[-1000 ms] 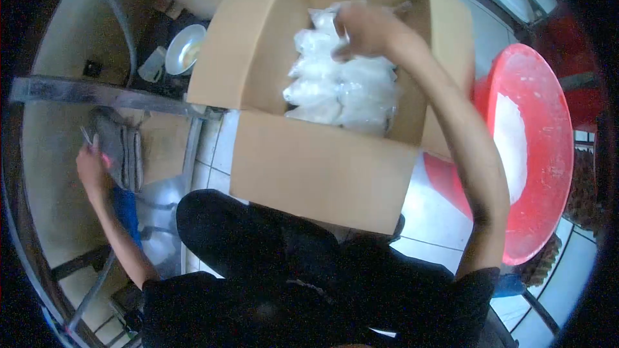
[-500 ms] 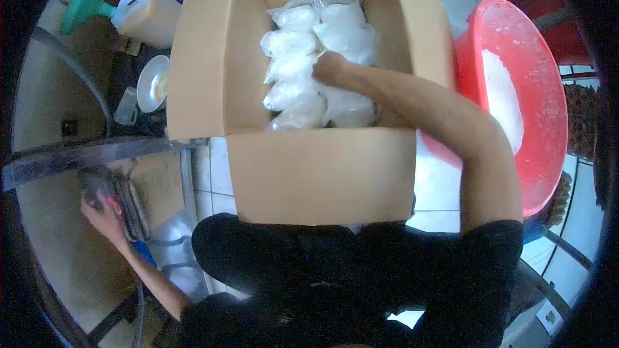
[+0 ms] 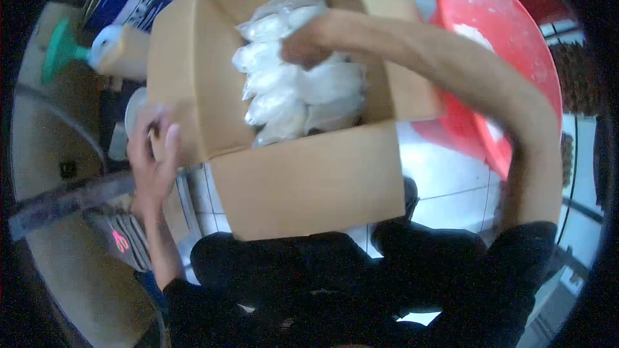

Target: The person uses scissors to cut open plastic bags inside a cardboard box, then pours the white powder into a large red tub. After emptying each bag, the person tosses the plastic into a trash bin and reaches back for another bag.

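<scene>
A large open cardboard box [image 3: 309,180] stands in front of my knees, holding two rows of clear plastic bags filled with something white [image 3: 271,80]. My right hand [image 3: 311,40] reaches over the bags in the upper part of the box. It is smeared by motion, with its fingers turned down and mostly hidden. Beside the box's left flap [image 3: 173,77], my left hand [image 3: 153,158] is raised with thumb and fingers apart and nothing between them. Below that hand, pink-handled scissors [image 3: 120,241] lie on a dark grey stack [image 3: 137,245].
To the right stands a big red tub [image 3: 516,32] with white powder [image 3: 474,35] inside. At the left are a white bowl [image 3: 133,111], a plastic jug [image 3: 126,53], a green funnel [image 3: 61,51] and a blue bucket [image 3: 132,0]. Egg trays [image 3: 577,77] are stacked at far right.
My left hand has moved up and right, away from the scissors to beside the box flap. My right hand has shifted up and left over the bags. The whole view has turned slightly.
</scene>
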`<action>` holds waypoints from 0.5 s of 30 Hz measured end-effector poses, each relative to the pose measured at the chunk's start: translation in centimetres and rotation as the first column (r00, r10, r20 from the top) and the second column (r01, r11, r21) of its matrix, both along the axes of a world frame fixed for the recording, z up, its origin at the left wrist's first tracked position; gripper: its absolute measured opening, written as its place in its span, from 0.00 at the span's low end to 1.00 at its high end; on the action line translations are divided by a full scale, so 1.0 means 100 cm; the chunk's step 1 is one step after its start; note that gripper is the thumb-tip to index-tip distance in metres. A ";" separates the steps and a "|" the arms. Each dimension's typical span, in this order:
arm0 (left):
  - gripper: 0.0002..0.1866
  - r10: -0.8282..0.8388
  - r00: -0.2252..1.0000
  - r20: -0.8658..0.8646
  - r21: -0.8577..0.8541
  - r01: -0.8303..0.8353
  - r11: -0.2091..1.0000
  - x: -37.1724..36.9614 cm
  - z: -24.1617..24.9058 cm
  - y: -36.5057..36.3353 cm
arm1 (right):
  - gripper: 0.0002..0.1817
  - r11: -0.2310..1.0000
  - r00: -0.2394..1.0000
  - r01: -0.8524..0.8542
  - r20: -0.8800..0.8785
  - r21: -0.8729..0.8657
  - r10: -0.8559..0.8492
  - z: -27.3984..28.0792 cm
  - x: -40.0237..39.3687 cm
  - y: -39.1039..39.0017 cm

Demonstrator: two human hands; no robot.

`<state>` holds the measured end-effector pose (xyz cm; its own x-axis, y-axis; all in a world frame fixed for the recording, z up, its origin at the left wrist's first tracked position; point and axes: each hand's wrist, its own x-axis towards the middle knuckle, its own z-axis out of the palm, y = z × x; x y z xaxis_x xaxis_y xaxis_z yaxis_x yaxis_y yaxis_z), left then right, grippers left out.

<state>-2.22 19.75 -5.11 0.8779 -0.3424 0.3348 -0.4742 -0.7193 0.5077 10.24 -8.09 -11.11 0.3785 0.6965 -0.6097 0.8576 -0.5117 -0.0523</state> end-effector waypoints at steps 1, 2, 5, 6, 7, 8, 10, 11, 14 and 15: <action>0.21 -0.031 0.996 -0.085 0.088 0.038 0.995 0.017 -0.002 -0.012 | 0.10 1.000 1.000 0.013 0.018 0.003 -0.013 0.023 -0.005 -0.006; 0.24 -0.136 0.978 -0.160 0.063 0.147 0.987 0.030 -0.001 -0.030 | 0.09 0.999 0.999 0.035 0.026 0.034 -0.036 0.043 -0.011 -0.013; 0.34 -0.289 0.886 -0.364 0.093 0.343 0.935 0.052 -0.003 -0.085 | 0.08 0.987 0.995 0.072 0.064 0.143 -0.082 0.098 -0.029 -0.047; 0.39 -0.238 0.875 -0.422 0.187 0.340 0.922 0.058 -0.010 -0.094 | 0.08 0.980 0.992 0.085 0.076 0.178 -0.100 0.115 -0.035 -0.058; 0.44 -0.176 0.865 -0.469 0.281 0.336 0.899 0.066 -0.015 -0.103 | 0.08 0.970 0.989 0.093 0.089 0.223 -0.116 0.132 -0.039 -0.068; 0.44 -0.293 0.813 -0.504 0.036 0.359 0.933 0.080 -0.021 -0.113 | 0.09 0.959 0.986 0.097 0.102 0.265 -0.128 0.148 -0.043 -0.081; 0.43 -0.462 0.732 -0.502 -0.295 0.357 0.886 0.109 -0.026 -0.136 | 0.09 0.932 0.981 0.089 0.131 0.352 -0.143 0.178 -0.049 -0.103; 0.43 -0.516 0.704 -0.488 -0.380 0.360 0.852 0.120 -0.026 -0.149 | 0.10 0.916 0.978 0.078 0.149 0.392 -0.147 0.193 -0.052 -0.116; 0.41 -0.500 0.734 -0.459 -0.167 0.482 0.860 0.145 -0.013 -0.191 | 0.11 0.856 0.963 0.057 0.197 0.513 -0.182 0.235 -0.060 -0.153; 0.41 -0.495 0.745 -0.447 -0.090 0.513 0.853 0.149 -0.007 -0.203 | 0.12 0.836 0.961 0.055 0.199 0.546 -0.194 0.245 -0.062 -0.167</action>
